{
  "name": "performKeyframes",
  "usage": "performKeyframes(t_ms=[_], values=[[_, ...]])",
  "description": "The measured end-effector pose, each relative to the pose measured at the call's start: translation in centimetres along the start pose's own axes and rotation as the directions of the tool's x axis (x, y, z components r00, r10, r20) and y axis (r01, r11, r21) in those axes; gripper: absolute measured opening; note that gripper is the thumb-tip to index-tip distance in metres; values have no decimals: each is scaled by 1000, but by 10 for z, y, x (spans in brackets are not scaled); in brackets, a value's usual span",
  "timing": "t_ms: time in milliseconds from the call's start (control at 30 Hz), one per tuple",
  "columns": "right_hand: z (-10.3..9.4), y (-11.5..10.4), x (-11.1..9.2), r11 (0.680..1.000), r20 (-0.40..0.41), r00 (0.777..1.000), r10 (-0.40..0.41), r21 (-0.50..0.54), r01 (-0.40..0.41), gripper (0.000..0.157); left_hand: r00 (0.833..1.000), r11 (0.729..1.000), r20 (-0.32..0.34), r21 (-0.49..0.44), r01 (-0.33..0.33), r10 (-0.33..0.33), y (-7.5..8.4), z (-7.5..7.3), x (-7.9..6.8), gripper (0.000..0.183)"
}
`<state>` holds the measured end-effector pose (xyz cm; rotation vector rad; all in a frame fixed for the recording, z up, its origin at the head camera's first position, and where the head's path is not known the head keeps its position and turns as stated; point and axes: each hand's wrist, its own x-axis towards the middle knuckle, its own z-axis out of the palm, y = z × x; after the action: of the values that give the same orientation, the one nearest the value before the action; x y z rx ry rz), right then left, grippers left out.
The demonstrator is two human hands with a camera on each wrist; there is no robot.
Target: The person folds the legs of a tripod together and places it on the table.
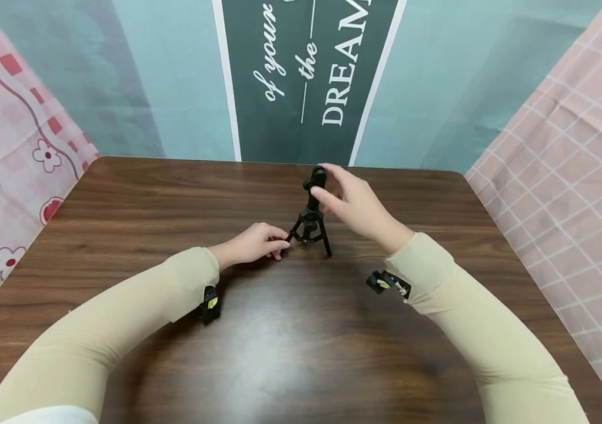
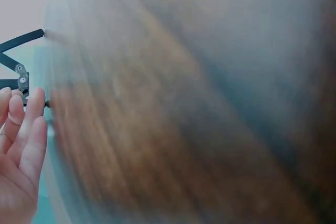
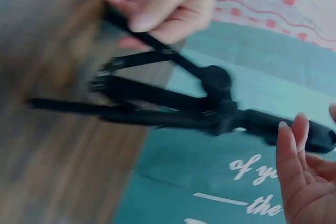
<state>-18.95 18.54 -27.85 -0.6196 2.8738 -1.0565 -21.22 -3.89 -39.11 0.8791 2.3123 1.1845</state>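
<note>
A small black mini tripod (image 1: 313, 203) stands upright on the brown wooden table, its legs spread. My left hand (image 1: 255, 242) pinches the lower end of its left leg between thumb and fingers. Around the top of the tripod, my right hand (image 1: 356, 203) holds the head with thumb in front and fingers behind. The right wrist view shows the legs and centre brace of the tripod (image 3: 157, 93) side-on, slightly blurred. In the left wrist view, a leg joint (image 2: 22, 80) shows just above the fingers of the left hand (image 2: 21, 166).
The wooden table (image 1: 258, 353) reaches back to a teal backdrop (image 1: 189, 88) with white lettering. Patterned pink cloths hang at the left (image 1: 15, 147) and right (image 1: 571, 176). A small black camera device sits on each wrist.
</note>
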Motion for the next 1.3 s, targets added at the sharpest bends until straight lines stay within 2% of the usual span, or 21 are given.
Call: performKeyframes(t_ms=[67,133,233,300,367,467,567,633,767,967,1133,1300], values=[[5,14,-7,1000,41,999,5,-21,-5,62,1000,1000,15,18,-5,5,1,-2,0,23],[13,29,-13,997,101,995,18,-72,-11,60,1000,997,23,81,-14,13,2,-6,1,24],[27,48,-19,991,186,982,43,-136,-18,45,1000,981,14,195,-11,9,1,-15,4,35],[35,56,-22,987,208,977,51,-158,-18,32,1000,974,16,227,-8,5,-1,-21,8,51],[41,61,-23,984,202,979,36,-178,1,20,999,983,49,183,-5,-4,-2,-24,14,66],[46,62,-25,976,184,983,-5,-212,45,12,988,999,158,48,-10,2,-5,-25,24,82],[47,60,-25,968,185,982,-38,-238,83,12,968,998,252,-65,12,5,-8,-24,31,86],[47,57,-24,965,193,980,-47,-245,94,12,961,994,277,-107,31,0,-9,-24,33,87],[48,54,-23,964,204,978,-44,-247,95,13,954,986,299,-161,51,-1,-9,-27,36,90],[49,54,-24,968,217,974,-60,-228,110,14,945,978,326,-195,68,-1,-7,-28,40,95],[50,54,-24,966,205,976,-76,-229,123,13,951,978,308,-199,61,3,-7,-27,40,93],[49,55,-25,968,197,978,-70,-225,115,13,964,985,265,-169,39,8,-8,-25,41,91]])
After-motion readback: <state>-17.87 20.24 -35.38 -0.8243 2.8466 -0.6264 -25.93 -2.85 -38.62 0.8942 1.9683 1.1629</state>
